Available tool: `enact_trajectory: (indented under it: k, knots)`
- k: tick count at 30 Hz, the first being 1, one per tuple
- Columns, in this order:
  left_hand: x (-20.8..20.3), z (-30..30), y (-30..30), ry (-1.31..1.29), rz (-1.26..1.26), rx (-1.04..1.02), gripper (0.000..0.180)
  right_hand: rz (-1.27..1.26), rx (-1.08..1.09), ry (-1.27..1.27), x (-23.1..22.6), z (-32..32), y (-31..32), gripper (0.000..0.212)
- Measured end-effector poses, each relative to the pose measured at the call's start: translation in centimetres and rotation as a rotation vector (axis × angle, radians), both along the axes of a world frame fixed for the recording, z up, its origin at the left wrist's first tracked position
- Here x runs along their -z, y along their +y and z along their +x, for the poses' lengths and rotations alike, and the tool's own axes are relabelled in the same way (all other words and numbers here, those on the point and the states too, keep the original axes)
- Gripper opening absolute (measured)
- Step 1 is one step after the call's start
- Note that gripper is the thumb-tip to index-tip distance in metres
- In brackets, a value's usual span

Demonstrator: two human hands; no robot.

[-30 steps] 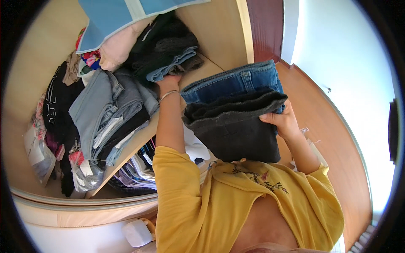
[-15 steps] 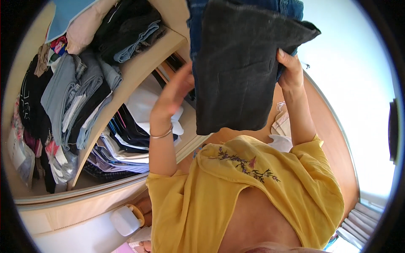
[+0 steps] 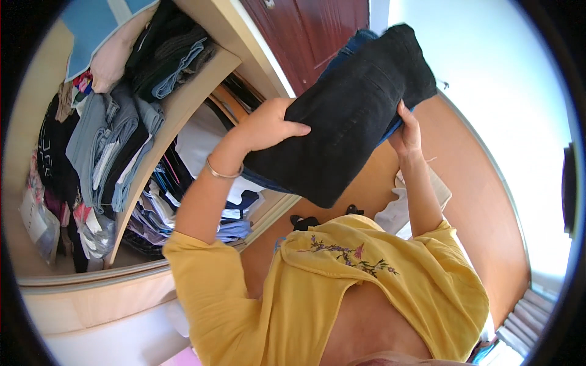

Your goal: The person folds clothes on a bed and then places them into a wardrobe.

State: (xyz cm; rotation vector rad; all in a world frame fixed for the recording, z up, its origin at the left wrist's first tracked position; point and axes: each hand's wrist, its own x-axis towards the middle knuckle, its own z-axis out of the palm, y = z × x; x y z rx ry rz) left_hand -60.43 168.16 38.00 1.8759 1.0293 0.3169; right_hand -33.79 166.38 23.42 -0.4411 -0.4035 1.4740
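A folded pair of black trousers (image 3: pixel 351 113) lies on top of folded dark blue jeans (image 3: pixel 353 46), and I hold the two as one bundle, tilted, in front of my chest. My left hand (image 3: pixel 268 126) grips the bundle's left edge, thumb on the black cloth and fingers hidden behind. At the lower right edge my right hand (image 3: pixel 407 132) is closed on it too, its thumb against the black cloth. Most of the blue jeans is covered by the black pair.
Left stands an open wardrobe with a curved shelf divider (image 3: pixel 174 131). Folded grey-blue jeans (image 3: pixel 91 143) and dark clothes (image 3: pixel 165 52) fill one side; hanging clothes (image 3: pixel 152 213) fill the other. A dark red door (image 3: pixel 305 30) is beyond. Black shoes (image 3: pixel 303 222) and white cloth (image 3: pixel 394 210) lie on the floor.
My left hand, off the front of the bundle before, now grips its left edge. The bundle has come lower and tilted, its upper end leaning right. The door and shoes have come into view.
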Motion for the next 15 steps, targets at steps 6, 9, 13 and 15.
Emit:
enact_trajectory:
  k: [6,9,13,15]
  knots:
    - [-2.0,2.7,2.9,0.395,-0.063,0.380,0.037,-0.127,-0.370,-0.201,7.8,-0.1,-6.2,0.048]
    - [-2.3,3.3,3.0,0.655,-0.135,0.490,0.038,-0.048,-0.779,-1.619,6.2,-1.6,-8.6,0.058]
    - [-0.3,1.0,2.5,0.922,0.024,0.739,0.041,0.469,0.334,-1.493,-6.4,-8.2,-9.2,0.071]
    - [-1.5,1.4,0.4,1.000,0.122,0.771,0.038,0.536,0.297,-1.454,-7.9,-11.7,-7.5,0.074]
